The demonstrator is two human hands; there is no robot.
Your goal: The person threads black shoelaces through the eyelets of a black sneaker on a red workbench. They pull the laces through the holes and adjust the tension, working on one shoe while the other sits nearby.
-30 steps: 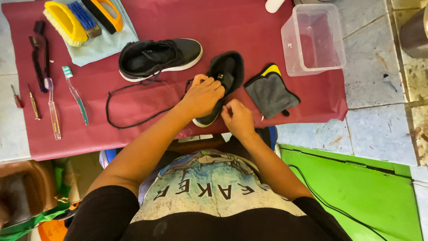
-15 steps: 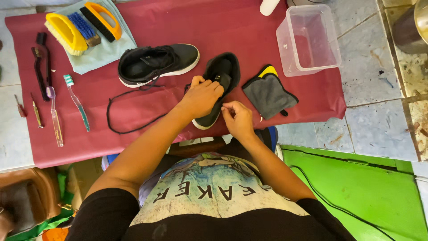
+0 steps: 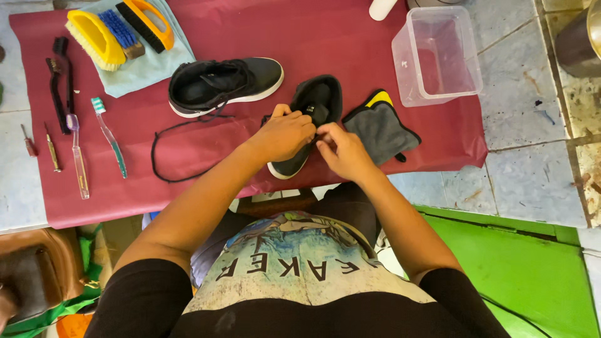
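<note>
Down on the maroon mat (image 3: pixel 350 44) covering the worktop, both hands have crept a bit further up the black shoe (image 3: pixel 316 109) compared with a second ago, so the person looks properly settled into working at its tongue and lace area now. Left hand (image 3: pixel 285 134) is curled over the shoe's side, gripping it steady. Right hand (image 3: pixel 341 150) has its fingers pinched together right at the shoe's opening; what it's pinching is too small to make out. Second shoe (image 3: pixel 222 84) sits just behind, a loose black lace (image 3: pixel 164 156) trailing from it, with a grey cloth (image 3: pixel 382 128) just right of the held shoe.
</note>
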